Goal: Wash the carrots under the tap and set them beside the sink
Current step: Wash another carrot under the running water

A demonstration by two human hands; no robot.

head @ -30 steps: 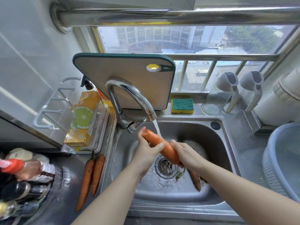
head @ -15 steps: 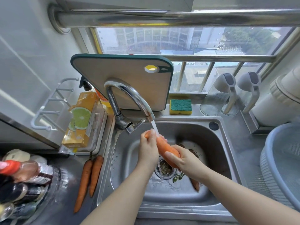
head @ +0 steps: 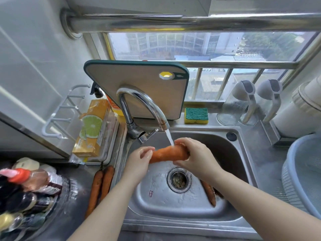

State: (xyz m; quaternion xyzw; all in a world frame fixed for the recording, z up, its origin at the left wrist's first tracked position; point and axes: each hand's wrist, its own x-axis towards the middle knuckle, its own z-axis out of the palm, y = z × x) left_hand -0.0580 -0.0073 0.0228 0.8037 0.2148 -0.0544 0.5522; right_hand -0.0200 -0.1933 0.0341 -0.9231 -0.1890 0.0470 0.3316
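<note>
Under the running tap (head: 149, 108), both hands' fingers curl around one carrot (head: 167, 153): left hand (head: 139, 160) grips its left end, right hand (head: 192, 154) its right.

Left hand (head: 140, 160) and right hand (head: 195, 156) gripping carrot (head: 167, 153) under running tap (head: 145, 103), 2 carrots (head: 94, 188) at 8 o'clock, 3rd carrot (head: 209, 193) in sink (head: 156, 207) at 5 o'clock

My left forearm (head: 107, 202) and right forearm (head: 251, 193) are bare along their whole visible length, from the bottom edge of the view to the wrists. My left hand (head: 140, 158) is bare and shines wet across its back; my right hand (head: 192, 155) is bare as well.
</note>
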